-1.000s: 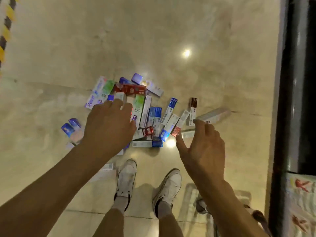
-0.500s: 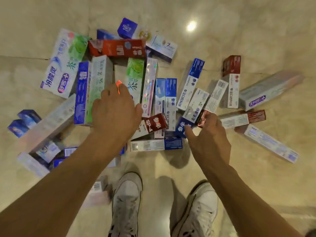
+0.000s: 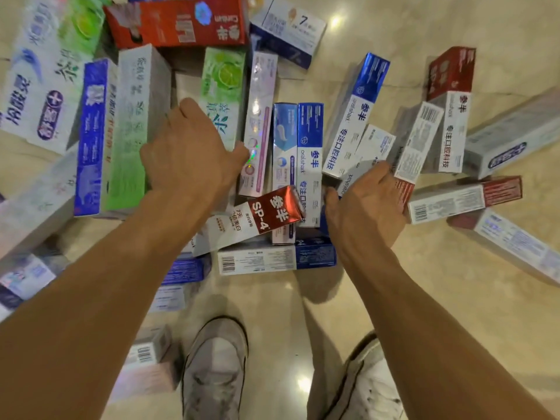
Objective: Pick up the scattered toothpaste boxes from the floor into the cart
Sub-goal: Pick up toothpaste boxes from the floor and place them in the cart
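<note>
Left hand [image 3: 191, 153] and right hand [image 3: 366, 207] stretched down mid-frame, fingers curled among toothpaste boxes [image 3: 309, 153]; whether either gripped anything was unclear. Glossy beige floor [image 3: 394, 25].

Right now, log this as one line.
left hand: at green lime box | right hand: at white oralshark box | grips: unclear | cart: unseen

Toothpaste boxes [image 3: 309, 147] lie scattered on the floor [image 3: 469, 283] across the upper half of the frame. The left hand [image 3: 191, 156] is over boxes at centre left, the right hand [image 3: 366, 204] at centre right; between them a slanted box [image 3: 263, 216] rests atop others. Two shoes [image 3: 215, 368] stand at bottom centre.
</note>
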Demonstrator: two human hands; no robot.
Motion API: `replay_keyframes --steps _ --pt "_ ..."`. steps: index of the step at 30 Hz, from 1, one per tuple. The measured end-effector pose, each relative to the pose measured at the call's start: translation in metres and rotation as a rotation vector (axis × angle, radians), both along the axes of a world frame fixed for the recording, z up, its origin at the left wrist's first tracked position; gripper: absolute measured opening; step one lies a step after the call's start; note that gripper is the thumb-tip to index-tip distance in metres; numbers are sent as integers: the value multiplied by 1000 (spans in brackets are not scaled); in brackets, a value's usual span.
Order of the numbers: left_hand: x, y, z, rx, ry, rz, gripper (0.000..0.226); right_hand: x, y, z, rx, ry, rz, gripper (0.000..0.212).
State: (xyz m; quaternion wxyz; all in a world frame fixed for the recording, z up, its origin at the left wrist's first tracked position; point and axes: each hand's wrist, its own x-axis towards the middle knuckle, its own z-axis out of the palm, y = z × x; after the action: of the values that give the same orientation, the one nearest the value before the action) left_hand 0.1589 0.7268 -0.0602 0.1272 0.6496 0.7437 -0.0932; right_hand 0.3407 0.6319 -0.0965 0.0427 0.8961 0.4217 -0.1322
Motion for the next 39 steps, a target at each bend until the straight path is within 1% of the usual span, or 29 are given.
replay_keyframes --steps 3,5,7,11,14,17,20,24,27,29,33,36,39 --pt "-5 -6 10 -7 -4 -4 70 3 6 0 -22 87 -60 72" --pt "-9 -11 27 -8 -8 -9 70 9 9 16 -23 145 -78 64" --pt "-12 -17 53 -7 -9 -28 73 16 9 47 2 172 -106 61" --pt "-9 -24 135 8 -27 -61 74 28 5 137 59 222 -66 67" --pt "1 -28 216 24 -26 -85 77 41 2 224 77 213 -4 66" --pt "16 -30 313 37 -49 -82 75 56 3 325 111 215 22 61" --pt "33 -27 421 50 -73 -85 78 70 6 433 125 213 57 63" --pt "56 -31 572 105 -127 -71 67 76 -3 584 179 244 111 61" --pt "70 -46 681 167 -155 -116 67 74 -25 695 196 260 127 60" --pt "77 -59 745 192 -166 -178 70 72 -45 758 202 259 122 63" --pt "88 -81 844 168 -225 -264 72 75 -79 854 222 235 45 64" --pt "95 -95 896 232 -206 -382 70 83 -98 909 257 221 -49 59" --pt "110 -99 940 219 -223 -498 70 96 -113 956 311 201 -148 53"
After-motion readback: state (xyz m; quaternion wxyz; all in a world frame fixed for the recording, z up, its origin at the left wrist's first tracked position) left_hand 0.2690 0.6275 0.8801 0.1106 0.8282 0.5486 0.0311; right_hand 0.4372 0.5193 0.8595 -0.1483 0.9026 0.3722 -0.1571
